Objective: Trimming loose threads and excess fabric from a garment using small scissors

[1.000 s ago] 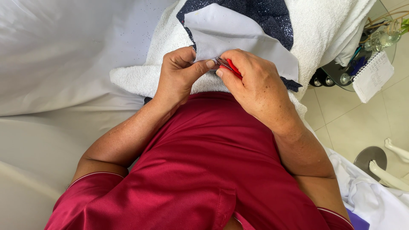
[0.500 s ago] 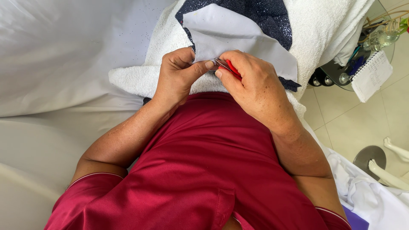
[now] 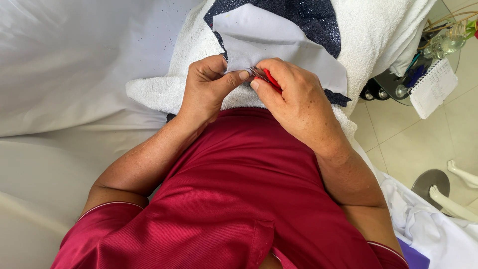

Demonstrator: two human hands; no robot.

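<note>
White cloth is pinched at its lower edge by the left hand, closed on it, over a towel. A small red tool is gripped in the closed right hand, its tip at the pinched spot. A thumb could be nicked, or the cloth cut, if the tool slipped. Little room is left between the hands; more is seen above.

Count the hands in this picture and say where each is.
2. The left hand pinches the edge of the pale grey fabric. The right hand, beside it, grips a small red-handled tool at that edge. No other person's hands show.
</note>
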